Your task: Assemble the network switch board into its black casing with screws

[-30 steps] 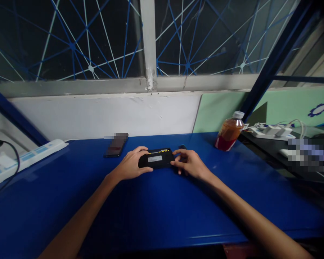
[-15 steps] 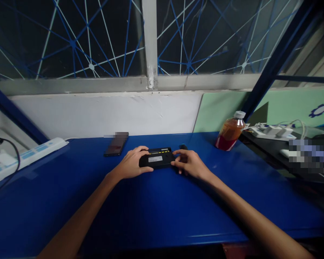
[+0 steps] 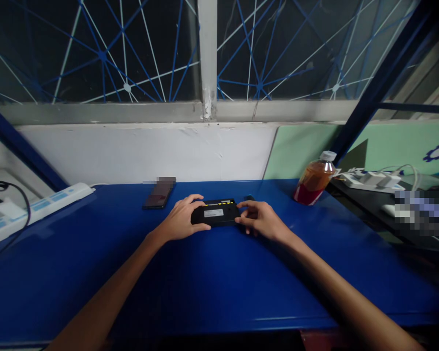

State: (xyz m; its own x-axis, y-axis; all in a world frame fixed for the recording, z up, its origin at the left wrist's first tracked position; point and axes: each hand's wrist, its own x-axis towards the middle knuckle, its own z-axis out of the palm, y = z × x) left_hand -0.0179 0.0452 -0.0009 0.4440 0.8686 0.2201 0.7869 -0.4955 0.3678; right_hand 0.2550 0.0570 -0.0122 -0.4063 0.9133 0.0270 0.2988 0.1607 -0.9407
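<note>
A flat black case [image 3: 225, 214] with a white label and a row of yellow marks along its far edge is at the middle of the blue table. My left hand [image 3: 182, 218] grips its left end, thumb along the near side and fingers over the far side. At the right end, my right hand [image 3: 259, 218] holds the case's edge between thumb and fingers. Just behind my right hand lies a small dark object [image 3: 249, 198], mostly hidden.
On the blue table [image 3: 205, 287], a dark phone [image 3: 159, 193] lies at back left and a bottle of orange drink [image 3: 314, 179] stands at back right. A white power strip [image 3: 44, 207] runs along the left; another [image 3: 373, 181] is on the right.
The case appears tilted slightly differently, with less of its yellow-marked far edge showing. Both hands keep hold of it. The whole view has shifted slightly.
</note>
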